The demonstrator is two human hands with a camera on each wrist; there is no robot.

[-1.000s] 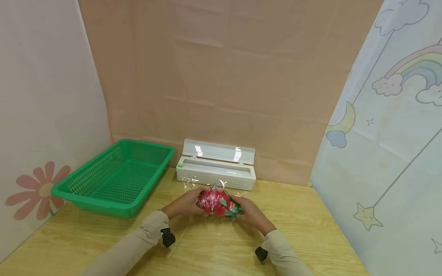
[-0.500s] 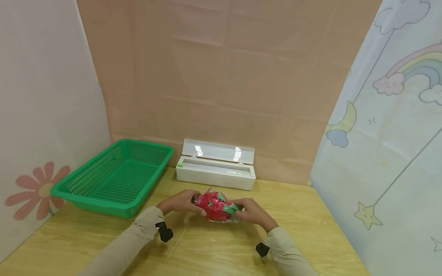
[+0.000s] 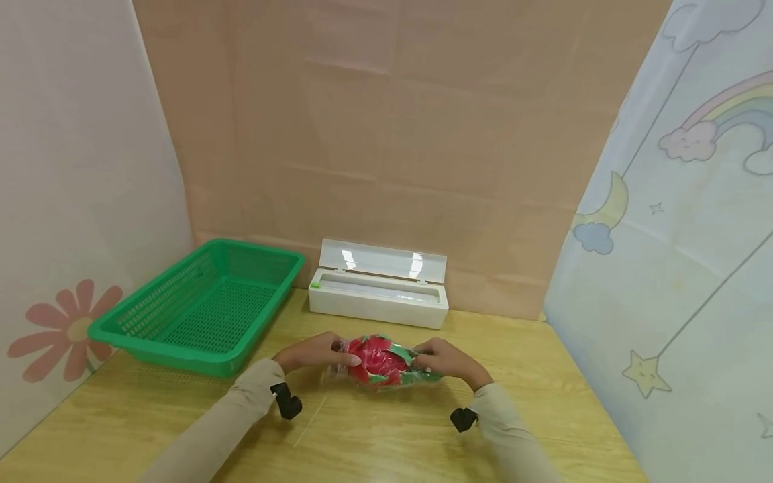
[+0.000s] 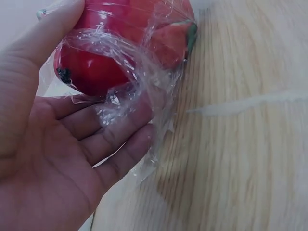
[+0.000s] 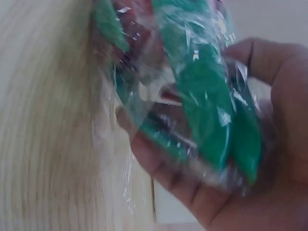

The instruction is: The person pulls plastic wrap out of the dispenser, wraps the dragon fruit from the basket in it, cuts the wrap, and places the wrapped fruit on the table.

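Note:
A red dragon fruit (image 3: 382, 355) with green scales lies wrapped in clear cling film (image 4: 166, 86) between both hands, close over the wooden table. My left hand (image 3: 311, 353) holds its left end, thumb on top and fingers underneath among the crinkled film. At the other end, my right hand (image 3: 449, 361) grips the green tips, with thumb and fingers on opposite sides. In the right wrist view, film covers the long green scales (image 5: 202, 106) and bunches near the palm.
Behind the hands stands a white cling film box (image 3: 377, 308) with its clear lid raised. A green plastic basket (image 3: 99, 332) sits at the left. A thin pale line (image 3: 311, 421) runs across the table (image 3: 374, 449) near the left wrist.
The dragon fruit has turned in the hands and come slightly lower. Loose film that stuck up in front of the box is now folded down around the fruit. Both hands have shifted their grip.

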